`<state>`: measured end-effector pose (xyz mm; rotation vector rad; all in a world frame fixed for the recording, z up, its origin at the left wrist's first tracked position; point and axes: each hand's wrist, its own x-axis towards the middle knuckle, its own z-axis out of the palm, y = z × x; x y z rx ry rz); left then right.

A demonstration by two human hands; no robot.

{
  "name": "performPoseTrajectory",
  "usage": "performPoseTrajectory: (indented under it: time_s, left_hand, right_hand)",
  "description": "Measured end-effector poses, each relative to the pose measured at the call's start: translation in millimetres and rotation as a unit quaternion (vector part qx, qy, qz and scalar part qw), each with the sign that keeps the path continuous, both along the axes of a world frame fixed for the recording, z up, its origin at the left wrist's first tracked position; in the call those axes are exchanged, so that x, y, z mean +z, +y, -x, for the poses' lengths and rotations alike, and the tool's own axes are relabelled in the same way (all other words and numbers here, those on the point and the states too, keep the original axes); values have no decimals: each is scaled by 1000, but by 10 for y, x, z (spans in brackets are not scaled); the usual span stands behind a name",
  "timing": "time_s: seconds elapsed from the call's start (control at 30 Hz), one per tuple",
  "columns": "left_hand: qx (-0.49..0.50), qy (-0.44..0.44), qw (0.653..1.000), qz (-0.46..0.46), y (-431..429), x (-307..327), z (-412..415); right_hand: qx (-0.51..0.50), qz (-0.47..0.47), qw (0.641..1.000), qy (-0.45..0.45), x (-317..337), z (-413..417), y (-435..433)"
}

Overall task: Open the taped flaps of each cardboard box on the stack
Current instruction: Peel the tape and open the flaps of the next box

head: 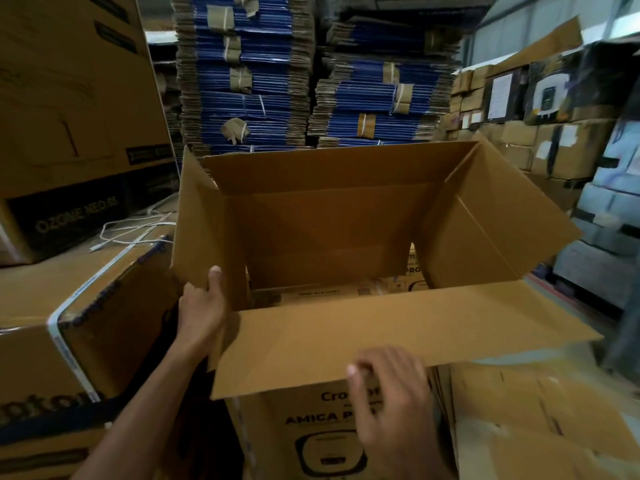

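Right hand [388,403] and left hand [201,313] grip cardboard flaps [381,327]

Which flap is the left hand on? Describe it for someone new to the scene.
Find the open cardboard box in the middle, before the blue-edged stacks of flattened cartons. Of its four flaps, take the short left flap, standing nearly upright. It alone has the left hand gripping it, thumb on its inner face; the right hand is at the long near flap.
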<state>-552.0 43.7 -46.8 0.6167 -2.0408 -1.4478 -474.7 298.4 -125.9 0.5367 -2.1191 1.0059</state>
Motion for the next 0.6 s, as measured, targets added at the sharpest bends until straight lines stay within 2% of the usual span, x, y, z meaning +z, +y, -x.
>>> performPoseTrajectory:
  time_s: [0.07,0.13,0.2,0.27,0.33,0.4,0.5,0.6]
  left_hand:
    - [-28,18,999,6,94,9,-2]
    - [-47,25,999,11,164,10,3]
    - [-52,24,998,19,235,20,10]
    - [-66,35,997,27,315,21,24]
    - [-78,46,995,44,393,22,21]
    - [-76,49,994,56,435,11,12]
    - [-73,46,994,60,430,-21,18]
    - [-85,43,994,48,396,14,-10]
  right_hand:
    - [-24,55,997,-38,-164,-138,-87]
    - [-25,109,982,-155,-149,-212,-122]
    - [-20,100,938,-333,-25,-179,-135]
    - [34,132,896,-423,110,-101,-137]
    - [120,263,847,-445,219,-17,-151]
    - [151,402,794,-431,307,74,-120]
    - [145,508,756,-386,437,269,-48]
    - [125,559,737,-360,556,529,28]
